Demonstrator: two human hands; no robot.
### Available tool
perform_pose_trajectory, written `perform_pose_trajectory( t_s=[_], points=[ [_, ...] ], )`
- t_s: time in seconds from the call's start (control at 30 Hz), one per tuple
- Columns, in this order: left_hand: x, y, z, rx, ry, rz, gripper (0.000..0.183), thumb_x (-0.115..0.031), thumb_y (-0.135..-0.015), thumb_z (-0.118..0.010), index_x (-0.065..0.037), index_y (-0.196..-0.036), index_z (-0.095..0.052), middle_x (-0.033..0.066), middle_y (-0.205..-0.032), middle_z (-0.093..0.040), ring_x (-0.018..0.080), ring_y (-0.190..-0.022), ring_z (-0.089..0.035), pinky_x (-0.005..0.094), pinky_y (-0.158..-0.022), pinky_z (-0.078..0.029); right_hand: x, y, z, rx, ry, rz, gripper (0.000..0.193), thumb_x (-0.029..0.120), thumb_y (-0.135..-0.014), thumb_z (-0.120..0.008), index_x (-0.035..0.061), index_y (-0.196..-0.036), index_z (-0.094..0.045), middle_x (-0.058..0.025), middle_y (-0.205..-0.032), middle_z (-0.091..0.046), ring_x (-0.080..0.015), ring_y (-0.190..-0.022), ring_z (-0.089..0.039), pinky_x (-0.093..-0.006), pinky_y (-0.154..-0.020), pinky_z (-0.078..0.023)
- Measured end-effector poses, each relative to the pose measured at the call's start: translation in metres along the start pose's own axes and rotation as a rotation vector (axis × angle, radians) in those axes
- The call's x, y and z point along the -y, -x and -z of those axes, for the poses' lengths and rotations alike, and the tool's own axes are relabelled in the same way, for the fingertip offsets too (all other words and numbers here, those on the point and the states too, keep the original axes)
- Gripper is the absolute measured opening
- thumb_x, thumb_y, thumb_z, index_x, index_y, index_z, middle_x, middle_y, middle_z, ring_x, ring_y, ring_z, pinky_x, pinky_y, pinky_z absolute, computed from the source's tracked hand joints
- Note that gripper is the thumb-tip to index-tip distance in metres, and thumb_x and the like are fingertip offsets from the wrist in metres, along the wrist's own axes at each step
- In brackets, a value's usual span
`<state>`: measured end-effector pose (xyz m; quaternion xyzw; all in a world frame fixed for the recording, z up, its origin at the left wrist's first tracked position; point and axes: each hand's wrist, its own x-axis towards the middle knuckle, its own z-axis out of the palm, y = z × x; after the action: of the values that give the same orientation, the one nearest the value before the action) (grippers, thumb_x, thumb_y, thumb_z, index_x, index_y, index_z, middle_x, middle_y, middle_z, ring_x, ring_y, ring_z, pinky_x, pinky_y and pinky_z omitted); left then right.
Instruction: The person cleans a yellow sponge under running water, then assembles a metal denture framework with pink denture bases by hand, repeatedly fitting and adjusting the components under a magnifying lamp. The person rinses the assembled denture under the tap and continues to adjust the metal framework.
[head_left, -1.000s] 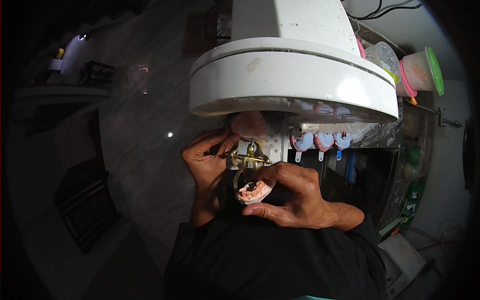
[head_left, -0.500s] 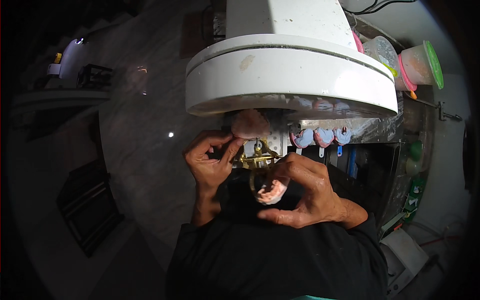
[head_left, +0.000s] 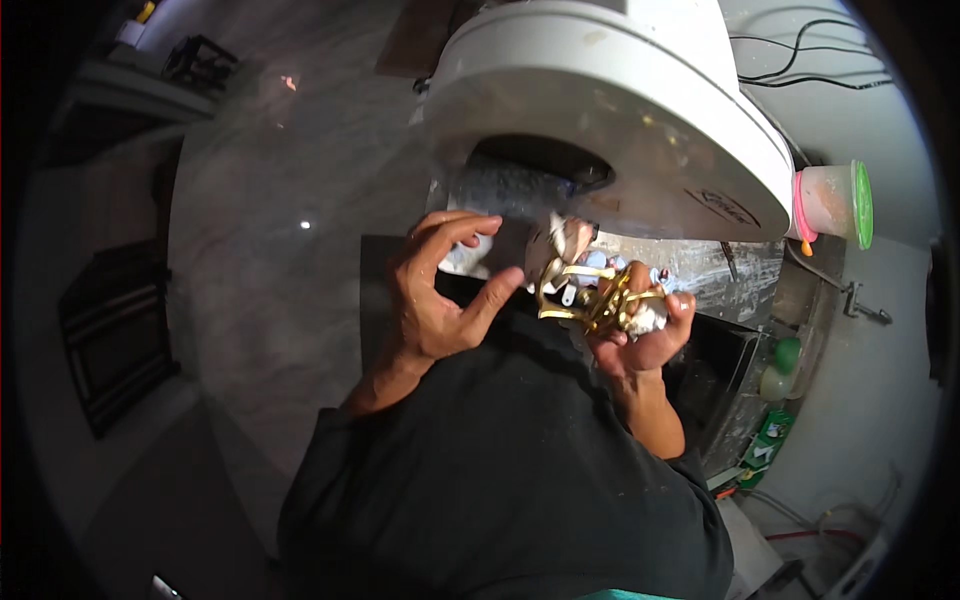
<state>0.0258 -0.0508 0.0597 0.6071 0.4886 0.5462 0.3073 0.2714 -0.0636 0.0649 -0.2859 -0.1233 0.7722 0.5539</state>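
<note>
My right hand (head_left: 655, 340) is wrapped round a brass-coloured dental articulator (head_left: 598, 308), its fingers among the metal arms. A whitish dental cast (head_left: 648, 318) sits against that palm. At the articulator's far end is a pale pinkish dental cast (head_left: 570, 238), seen at an angle; its fixing to the frame is hard to make out. Left of the articulator, my left hand (head_left: 440, 295) holds nothing, thumb and fingers spread apart. Beyond both hands stands a large white round-fronted machine (head_left: 610, 120) with a dark opening (head_left: 545, 162) low in its face.
Dental impression trays with bluish filling (head_left: 597, 262) lie behind the articulator, partly hidden. The stained worktop (head_left: 700, 270) runs right under the machine. A tub with a green lid (head_left: 835, 205) is at the right wall, and black cables (head_left: 800, 50) hang above it.
The articulator has tilted and shifted right in my right hand. My left hand has let go of the pinkish cast and its fingers have spread. The view has swung, showing the machine's underside face.
</note>
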Motion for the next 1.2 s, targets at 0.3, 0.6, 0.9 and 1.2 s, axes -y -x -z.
perform_pose_trajectory(
  t_s=[0.3,0.6,0.9,1.2],
  points=[
    [-0.004,0.018,-0.002,-0.037,0.093,0.181,0.013,0.005,-0.081,-0.073,-0.001,-0.093,-0.073,0.0038,-0.086,-0.071,0.0039,-0.051,-0.051,0.0216,-0.046,-0.036,0.005,0.004,0.026,0.068,-0.296,-0.202,0.044,0.051,-0.092,-0.060,0.0092,-0.106,-0.060,-0.0048,-0.081,-0.060,-0.0090,-0.052,-0.044,-0.0228,-0.049,-0.033],
    [-0.003,0.054,-0.017,0.708,0.639,0.587,0.045,-0.012,-0.104,-0.061,0.007,-0.144,-0.053,0.0213,-0.123,-0.072,0.0225,-0.103,-0.074,0.0345,-0.089,-0.061,0.013,-0.003,0.045,0.155,-0.336,-0.320,0.050,0.056,-0.085,-0.063,0.0101,-0.104,-0.062,0.0007,-0.074,-0.059,-0.0084,-0.051,-0.044,-0.0259,-0.047,-0.032],
    [0.000,0.051,-0.018,0.631,0.775,0.575,0.051,-0.012,-0.104,-0.060,0.010,-0.148,-0.047,0.0244,-0.128,-0.069,0.0242,-0.106,-0.074,0.0327,-0.088,-0.060,0.050,0.010,0.061,-0.014,-0.112,-0.273,0.065,0.057,-0.084,-0.062,0.0060,-0.124,-0.067,-0.0175,-0.110,-0.073,-0.0135,-0.061,-0.057,-0.0244,-0.052,-0.041],
    [0.000,0.051,-0.016,0.600,0.729,0.530,0.049,-0.007,-0.103,-0.060,0.010,-0.147,-0.048,0.0259,-0.122,-0.071,0.0206,-0.097,-0.075,0.0306,-0.083,-0.060,0.076,0.018,0.029,-0.048,0.261,-0.142,0.050,0.051,-0.084,-0.062,0.0058,-0.102,-0.056,-0.0068,-0.090,-0.061,-0.0128,-0.067,-0.053,-0.0246,-0.057,-0.042]
  ],
)
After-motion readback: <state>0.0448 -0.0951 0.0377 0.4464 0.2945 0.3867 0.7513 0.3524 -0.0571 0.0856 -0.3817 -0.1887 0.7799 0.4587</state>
